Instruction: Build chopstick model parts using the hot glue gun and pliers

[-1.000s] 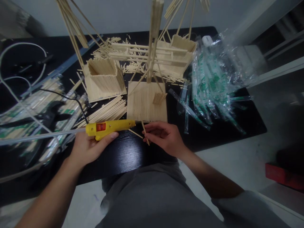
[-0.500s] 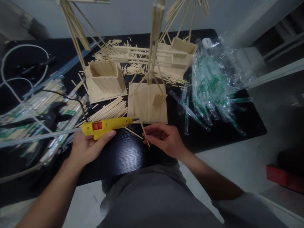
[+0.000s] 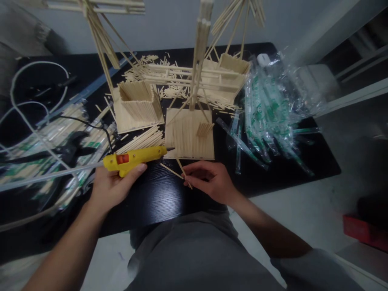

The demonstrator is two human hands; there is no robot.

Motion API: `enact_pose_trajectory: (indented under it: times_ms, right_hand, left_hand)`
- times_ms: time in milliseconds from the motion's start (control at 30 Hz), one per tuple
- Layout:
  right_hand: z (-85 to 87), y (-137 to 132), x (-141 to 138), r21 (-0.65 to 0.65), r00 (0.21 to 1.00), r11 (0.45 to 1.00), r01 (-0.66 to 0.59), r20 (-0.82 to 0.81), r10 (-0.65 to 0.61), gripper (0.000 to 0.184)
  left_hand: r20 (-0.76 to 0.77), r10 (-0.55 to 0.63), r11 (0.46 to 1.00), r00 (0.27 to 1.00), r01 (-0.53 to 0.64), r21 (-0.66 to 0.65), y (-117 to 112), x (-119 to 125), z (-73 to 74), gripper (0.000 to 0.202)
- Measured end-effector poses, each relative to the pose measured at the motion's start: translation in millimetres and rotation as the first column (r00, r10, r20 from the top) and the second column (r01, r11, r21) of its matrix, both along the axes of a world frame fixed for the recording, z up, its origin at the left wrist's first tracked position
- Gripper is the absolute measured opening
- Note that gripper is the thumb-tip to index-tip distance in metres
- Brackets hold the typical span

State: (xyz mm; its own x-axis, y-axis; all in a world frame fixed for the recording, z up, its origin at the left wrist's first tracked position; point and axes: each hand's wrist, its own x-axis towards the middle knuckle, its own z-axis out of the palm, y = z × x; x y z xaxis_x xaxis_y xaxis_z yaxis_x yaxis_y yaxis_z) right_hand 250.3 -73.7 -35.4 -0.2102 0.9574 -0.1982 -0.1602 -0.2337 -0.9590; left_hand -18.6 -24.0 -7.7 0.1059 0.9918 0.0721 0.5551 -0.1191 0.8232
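Note:
My left hand (image 3: 113,186) is wrapped round a yellow glue gun (image 3: 133,158), its nozzle pointing right toward a flat square stick panel (image 3: 189,135). A clear glue stick runs out of the gun's back to the left. My right hand (image 3: 212,182) pinches a thin wooden stick (image 3: 183,173) just below the panel's near edge. A tall post of sticks (image 3: 198,52) rises from the panel's far side. A small block of sticks (image 3: 204,129) stands on the panel.
An open stick box (image 3: 138,105) sits left of the panel, with loose sticks (image 3: 142,139) beside it. A pile of clear green-printed wrappers (image 3: 269,109) lies right. More stick frames stand behind. Cables and wrapped stick packs (image 3: 45,137) crowd the left of the black table (image 3: 157,194).
The glue gun in my left hand has drifted slightly left and away from the stick. My right hand has stayed pinched on the stick; the view shifted a little downward.

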Motion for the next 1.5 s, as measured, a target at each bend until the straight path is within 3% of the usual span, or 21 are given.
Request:
enact_pose_trajectory:
  times_ms: [133,267,333,433,567,733,867,1033,1167,1300,1367,1500]
  right_hand:
    - [-1.5,1,0,0.012,1.0,1.0,0.007,-0.008,-0.007,0.024]
    - [-3.0,1,-2,0.014,1.0,1.0,0.008,-0.014,-0.007,0.022]
    - [-3.5,2,-2,0.017,1.0,1.0,0.018,-0.019,-0.018,0.023]
    - [-3.7,2,-3,0.036,1.0,0.999,0.016,0.002,-0.016,0.023]
    - [-3.8,2,-3,0.044,0.999,0.999,0.027,0.027,-0.028,0.025]
    - [-2.8,2,-3,0.032,0.999,0.999,0.028,0.021,-0.029,0.025]
    - [-1.9,2,-3,0.021,0.999,1.0,0.021,0.037,-0.022,0.027]
    - [-4.3,2,-3,0.032,0.999,0.999,0.032,0.003,-0.032,0.028]
    - [-5.8,2,-3,0.027,0.998,0.998,0.053,-0.037,-0.052,0.029]
    - [-6.2,3,-3,0.022,0.995,0.997,0.076,-0.065,-0.074,0.029]
    - [-6.6,3,-3,0.017,0.994,0.996,0.09,-0.069,-0.089,0.029]
    - [-7.2,4,-3,0.031,0.991,0.992,0.124,-0.055,-0.122,0.04]
  left_hand:
    - [-0.053,0.149,0.986,0.988,-0.152,-0.071,4,-1,12.2,0.026]
    - [-0.141,0.294,0.945,0.945,-0.31,-0.106,20,-8,39.6,0.038]
    - [-0.173,0.319,0.942,0.932,-0.331,-0.048,33,-14,54.0,0.043]
    - [-0.303,0.265,0.964,0.915,-0.251,0.086,58,-20,73.9,0.05]
    - [-0.623,0.218,0.976,0.751,-0.165,0.143,88,-12,96.7,0.044]
    - [-0.761,0.124,0.988,0.636,-0.012,0.152,111,8,109.9,0.052]
    - [-0.798,0.09,0.989,0.596,0.038,0.14,121,17,108.6,0.061]
    - [-0.81,0.085,0.98,0.58,0.099,0.174,130,22,104.2,0.051]
    - [-0.819,0.075,0.947,0.569,0.218,0.238,127,18,102.5,0.047]
    - [-0.72,0.227,0.864,0.656,0.205,0.46,92,18,88.5,0.037]
    - [-0.715,0.162,0.879,0.68,0.229,0.417,61,22,71.0,0.036]
    - [-0.697,-0.041,0.956,0.716,0.23,0.18,-3,38,25.6,0.038]
